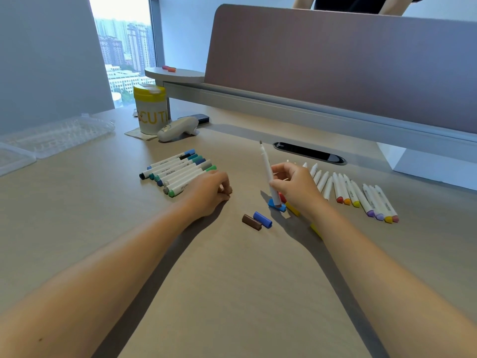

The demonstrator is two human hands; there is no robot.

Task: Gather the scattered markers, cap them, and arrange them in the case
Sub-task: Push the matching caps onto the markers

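Note:
My right hand (pixel 294 186) grips an uncapped white marker (pixel 267 167), held nearly upright with its grey tip up. My left hand (pixel 210 192) rests on the desk with curled fingers beside a row of capped markers (pixel 178 169); what it holds, if anything, is hidden. Right of my right hand lies a row of uncapped markers (pixel 358 196) with coloured ends. Loose caps lie in front: a brown cap (pixel 251 222), a blue cap (pixel 262 219), a lighter blue cap (pixel 277 206), and yellow ones (pixel 293 209) partly under my right wrist. The clear plastic case (pixel 51 136) lies open at far left.
A yellow-lidded canister (pixel 150 109) and a white handheld device (pixel 176 129) stand behind the capped markers. A black cable grommet (pixel 309 153) sits in the desk. A grey partition (pixel 335 68) runs along the back, with a person behind it. Two small caps (pixel 169 68) lie on a rounded shelf.

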